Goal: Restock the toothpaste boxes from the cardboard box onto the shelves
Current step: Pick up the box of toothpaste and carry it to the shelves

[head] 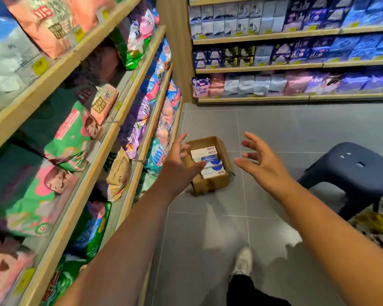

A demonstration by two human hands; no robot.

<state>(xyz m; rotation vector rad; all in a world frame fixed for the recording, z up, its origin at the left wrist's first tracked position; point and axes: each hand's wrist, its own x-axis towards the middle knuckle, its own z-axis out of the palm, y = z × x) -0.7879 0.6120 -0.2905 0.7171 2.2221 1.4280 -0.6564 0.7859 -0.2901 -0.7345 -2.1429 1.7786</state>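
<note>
Box [210, 184] lies ahead on the floor [274, 129]; left hand [181, 155] hovers over its left rim, right hand [259, 160] off its right, both spread, empty. Toothpaste boxes [208, 161] lie crosswise inside.

Toothpaste boxes [208, 161] are lying in the cardboard box [210, 184] sitting on the floor [274, 129] between shelves [64, 60] and stool [352, 166].

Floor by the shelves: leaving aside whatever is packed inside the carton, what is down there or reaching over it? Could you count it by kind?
Cardboard box: 1
Stool: 1
Shoe: 1
Hands: 2 (left hand, right hand, both open above the box)
Total: 5
</note>
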